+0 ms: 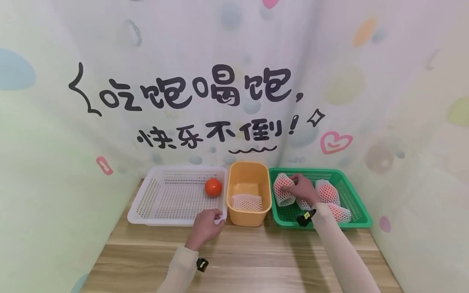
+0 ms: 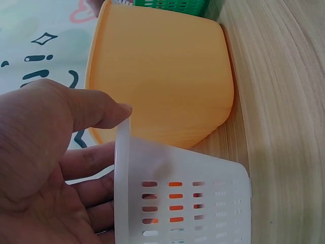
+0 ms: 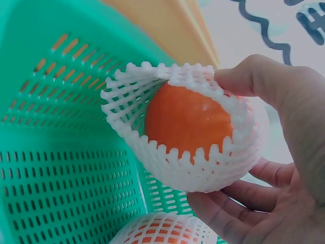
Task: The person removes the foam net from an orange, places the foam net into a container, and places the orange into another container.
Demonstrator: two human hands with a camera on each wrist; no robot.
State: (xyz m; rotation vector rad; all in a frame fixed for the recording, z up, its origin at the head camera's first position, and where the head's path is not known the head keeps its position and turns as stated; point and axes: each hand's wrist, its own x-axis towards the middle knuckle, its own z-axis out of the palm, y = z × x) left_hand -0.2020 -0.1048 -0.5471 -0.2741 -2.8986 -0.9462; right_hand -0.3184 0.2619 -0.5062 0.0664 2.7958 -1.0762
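Our right hand [image 1: 305, 190] is clamped round a fruit [image 3: 188, 122] in a foam net [image 3: 198, 175], at the end of the green basket [image 1: 357, 197] beside the yellow tub [image 1: 247, 219]; our left hand [image 1: 206, 228] pinches the rim of the white basket [image 1: 165, 222]. We'd do well to grip lightly, as the net could slip or the fruit bruise. The right wrist view shows the fruit bare within the net's open mouth; only the head view shows another net [image 1: 246, 202] in the tub.

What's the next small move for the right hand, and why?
Probably lift the netted fruit clear of the green basket: the right hand grips it, while a bare fruit sits in the white basket and a loose net lies in the yellow bin.
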